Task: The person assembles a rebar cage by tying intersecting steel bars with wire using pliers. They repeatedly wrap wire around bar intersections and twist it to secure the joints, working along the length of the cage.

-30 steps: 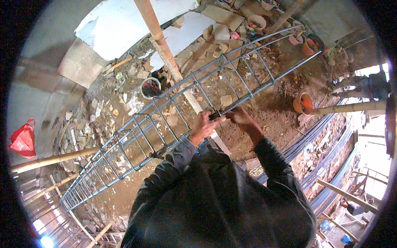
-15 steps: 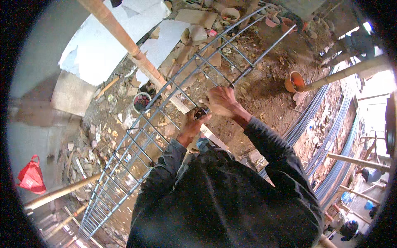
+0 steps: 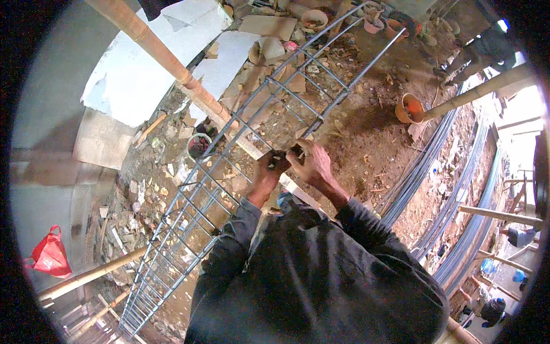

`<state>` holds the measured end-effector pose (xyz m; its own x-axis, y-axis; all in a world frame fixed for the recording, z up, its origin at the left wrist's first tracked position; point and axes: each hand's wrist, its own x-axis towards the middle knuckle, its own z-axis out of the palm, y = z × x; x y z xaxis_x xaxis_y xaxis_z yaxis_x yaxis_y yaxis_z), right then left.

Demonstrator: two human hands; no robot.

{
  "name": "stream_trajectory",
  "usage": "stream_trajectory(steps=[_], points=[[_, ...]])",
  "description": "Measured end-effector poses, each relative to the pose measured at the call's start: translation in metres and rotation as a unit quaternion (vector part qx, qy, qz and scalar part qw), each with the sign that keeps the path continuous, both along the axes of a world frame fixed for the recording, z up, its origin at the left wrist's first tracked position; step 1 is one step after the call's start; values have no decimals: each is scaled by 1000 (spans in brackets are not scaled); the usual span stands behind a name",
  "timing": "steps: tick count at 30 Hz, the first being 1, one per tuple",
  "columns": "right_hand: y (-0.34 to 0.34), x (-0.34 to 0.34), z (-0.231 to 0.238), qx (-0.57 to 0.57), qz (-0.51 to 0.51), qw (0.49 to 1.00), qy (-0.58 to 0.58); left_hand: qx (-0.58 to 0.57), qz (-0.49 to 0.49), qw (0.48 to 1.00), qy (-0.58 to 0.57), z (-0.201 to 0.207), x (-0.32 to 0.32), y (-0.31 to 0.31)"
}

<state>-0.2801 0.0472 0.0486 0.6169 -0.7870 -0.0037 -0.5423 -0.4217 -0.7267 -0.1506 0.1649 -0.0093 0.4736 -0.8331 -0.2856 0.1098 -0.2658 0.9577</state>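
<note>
A long rebar cage of steel bars and square stirrups runs diagonally from lower left to upper right. Both hands are together at its near long bar. My left hand is closed around something dark that I cannot make out. Right beside it, my right hand has its fingers bent together in a pinch at the bar; what they hold, if anything, is hidden. A stirrup crosses the near bar just beyond the right fingers.
A bamboo pole crosses at upper left, over the cage. Bundles of steel bars lie at right. An orange bucket and a white bucket stand on the rubble-strewn ground. A red bag is at far left. Other people are at lower right.
My right hand has come down from the bar toward me, and its fingers now meet beside my left hand. The left hand stays near the same spot. The view has shifted slightly.
</note>
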Motion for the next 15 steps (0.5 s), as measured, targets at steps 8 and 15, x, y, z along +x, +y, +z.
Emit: stream_trajectory(steps=[8,15], points=[[35,-13,-37,114,-55,980,-151,80,42,992,85,14,6,1],[32,-18,-54,50,-21,984,-172,80,78,994,-7,9,-5,-17]])
